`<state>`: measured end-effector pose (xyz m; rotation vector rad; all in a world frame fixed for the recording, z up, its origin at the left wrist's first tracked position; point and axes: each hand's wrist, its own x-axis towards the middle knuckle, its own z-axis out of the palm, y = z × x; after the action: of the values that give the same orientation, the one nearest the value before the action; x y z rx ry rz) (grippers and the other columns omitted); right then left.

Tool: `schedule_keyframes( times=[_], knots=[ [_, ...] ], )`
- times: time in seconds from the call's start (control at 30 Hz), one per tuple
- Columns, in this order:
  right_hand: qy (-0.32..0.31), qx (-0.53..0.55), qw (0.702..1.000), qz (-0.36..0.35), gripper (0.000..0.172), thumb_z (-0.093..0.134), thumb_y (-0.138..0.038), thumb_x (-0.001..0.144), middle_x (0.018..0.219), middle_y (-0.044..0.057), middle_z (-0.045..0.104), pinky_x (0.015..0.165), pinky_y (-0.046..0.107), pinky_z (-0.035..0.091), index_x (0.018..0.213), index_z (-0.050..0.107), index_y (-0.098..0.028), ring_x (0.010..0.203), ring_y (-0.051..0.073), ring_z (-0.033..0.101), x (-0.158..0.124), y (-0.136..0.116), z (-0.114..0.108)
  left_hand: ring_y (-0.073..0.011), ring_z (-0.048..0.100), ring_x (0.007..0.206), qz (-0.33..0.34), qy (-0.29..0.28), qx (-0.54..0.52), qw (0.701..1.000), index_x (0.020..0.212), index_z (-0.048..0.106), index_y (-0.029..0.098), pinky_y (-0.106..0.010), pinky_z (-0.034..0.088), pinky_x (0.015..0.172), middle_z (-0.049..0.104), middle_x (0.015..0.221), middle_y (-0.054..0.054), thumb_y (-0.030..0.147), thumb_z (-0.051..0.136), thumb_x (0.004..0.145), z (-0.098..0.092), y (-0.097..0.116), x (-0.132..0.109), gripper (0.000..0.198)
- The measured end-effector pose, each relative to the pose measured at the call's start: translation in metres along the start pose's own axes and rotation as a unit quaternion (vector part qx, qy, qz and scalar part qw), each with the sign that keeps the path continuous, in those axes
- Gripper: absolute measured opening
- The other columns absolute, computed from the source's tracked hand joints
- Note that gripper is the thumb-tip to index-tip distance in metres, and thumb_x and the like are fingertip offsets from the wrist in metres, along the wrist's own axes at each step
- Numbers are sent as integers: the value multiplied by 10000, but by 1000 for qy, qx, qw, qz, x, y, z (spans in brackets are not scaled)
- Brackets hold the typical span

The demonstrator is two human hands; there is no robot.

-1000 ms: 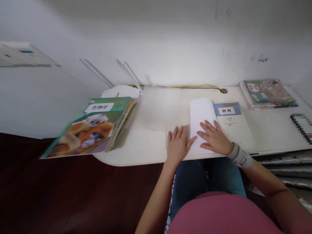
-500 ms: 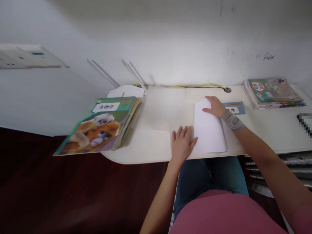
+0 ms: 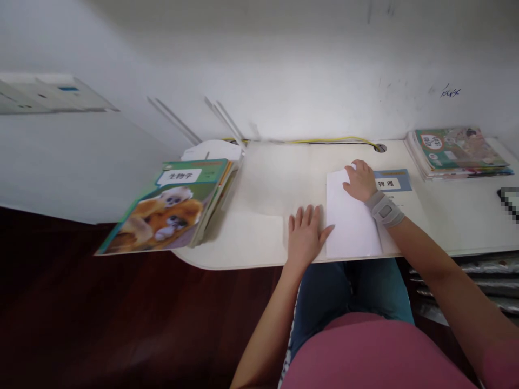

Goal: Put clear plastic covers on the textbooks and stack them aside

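A white sheet of paper [image 3: 351,227] lies folded over the left part of a physics textbook [image 3: 390,185], whose blue-topped cover shows on the right. My right hand [image 3: 360,182], with a grey band on its wrist, has its fingers curled at the upper edge of the paper, and a bit of the sheet shows between thumb and fingers. Flat on the desk just left of the paper is my left hand [image 3: 306,235], fingers spread, its thumb resting at the paper's left edge.
A stack of books topped by a biology textbook [image 3: 162,210] overhangs the desk's left end. Behind it stands a white router [image 3: 211,150]. More books [image 3: 458,151] are piled at the right, near a pixelated dark-edged object [image 3: 508,202]. A yellow cable [image 3: 336,139] runs along the wall.
My right fingers have curled in more at the paper's upper edge, and more of the textbook title shows. My left hand stays flat. The whole view has shifted slightly.
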<state>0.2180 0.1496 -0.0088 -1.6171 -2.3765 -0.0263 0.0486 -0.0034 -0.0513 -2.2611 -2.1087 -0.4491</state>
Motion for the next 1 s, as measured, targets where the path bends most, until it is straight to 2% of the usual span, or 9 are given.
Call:
schedule_keyframes(
  times=[0.23,0.37,0.5,0.63,0.87,0.93,1.0],
  knots=[
    [-2,13,1000,-2,340,570,-224,784,1302,202,452,1004,420,320,1095,608,-93,1230,311,365,0,-3,3,-338,407,1313,41,12,-42,998,1378,424,75,-490,328,1083,489,1390,-182,516,443,892,3,-4,1,656],
    [-14,27,999,9,341,551,-252,806,1324,196,440,1011,420,324,1102,612,-95,1243,309,358,1,-2,5,-328,429,1298,47,29,-67,996,1373,416,88,-504,348,1069,494,1380,-193,460,467,896,4,-6,1,606],
    [-28,31,999,11,334,546,-233,801,1327,198,443,1011,416,330,1094,620,-92,1248,309,360,2,0,6,-291,502,1239,39,39,-110,992,1373,406,119,-448,449,996,530,1337,-187,392,496,891,3,-8,1,561],
    [-16,37,999,0,339,549,-230,797,1316,194,453,1009,411,336,1102,617,-98,1241,304,367,2,0,8,-262,560,1178,31,38,-146,988,1398,365,151,-396,516,911,543,1324,-164,341,497,892,1,-8,0,556],
    [-17,41,999,19,336,534,-275,829,1311,179,470,1000,404,339,1119,611,-123,1222,291,398,5,-8,11,-256,559,1172,40,79,-158,983,1361,430,145,-427,490,948,582,1279,-160,344,487,901,-1,-10,1,504],
    [-15,33,999,16,326,524,-288,841,1302,169,482,1006,413,328,1111,616,-132,1214,286,405,5,-13,12,-257,497,1249,69,79,-149,983,1335,475,160,-453,434,1015,570,1307,-145,370,467,912,-5,-8,1,472],
    [-14,21,1000,12,309,521,-284,844,1297,167,485,1017,431,308,1094,625,-135,1219,288,400,5,-16,13,-250,417,1323,117,54,-127,984,1307,518,202,-489,351,1079,564,1330,-108,385,443,924,-12,-4,-3,430]
  ],
)
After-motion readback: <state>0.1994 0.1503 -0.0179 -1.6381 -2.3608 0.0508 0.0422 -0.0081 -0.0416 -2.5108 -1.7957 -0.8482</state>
